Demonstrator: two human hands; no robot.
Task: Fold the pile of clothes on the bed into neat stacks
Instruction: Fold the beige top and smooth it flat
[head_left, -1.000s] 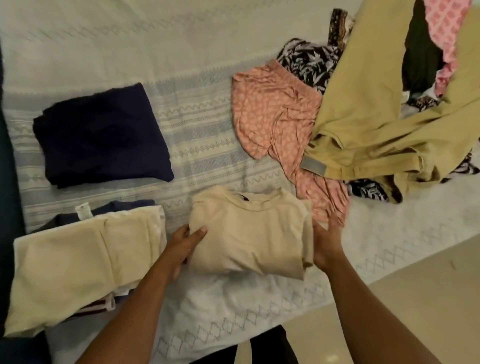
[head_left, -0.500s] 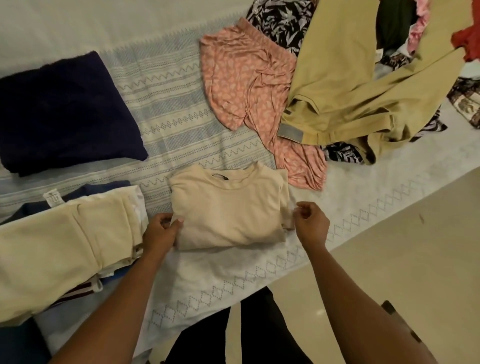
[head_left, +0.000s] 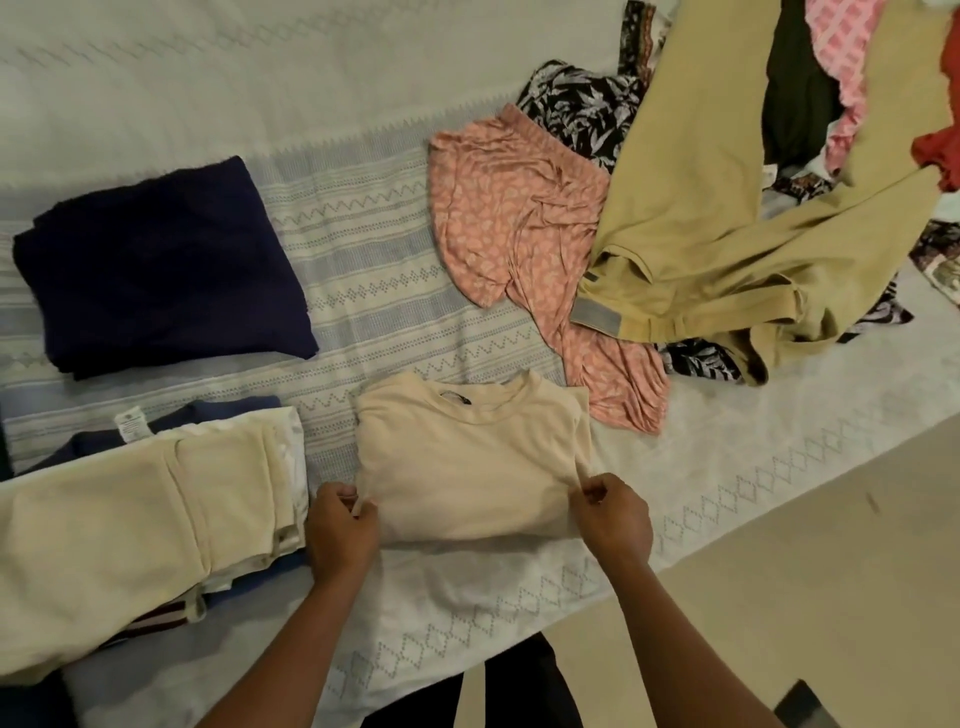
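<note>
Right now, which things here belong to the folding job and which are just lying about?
Part of the job: beige T-shirt, pinched at its near corners by the left hand and right hand; unfolded pink patterned top, khaki trousers, black floral garment; folded navy garment, cream stack.
Just there: patterned bedspread, floor.

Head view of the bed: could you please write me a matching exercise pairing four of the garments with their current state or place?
Things:
1 cream T-shirt
2 navy garment
3 pink patterned garment
4 khaki trousers

States:
A sprawled unfolded at far right
B folded, pinched by left hand and right hand
C folded, lying alone, upper left
D crumpled, unfolded, mid-bed

Pairs: 1-B, 2-C, 3-D, 4-A
</note>
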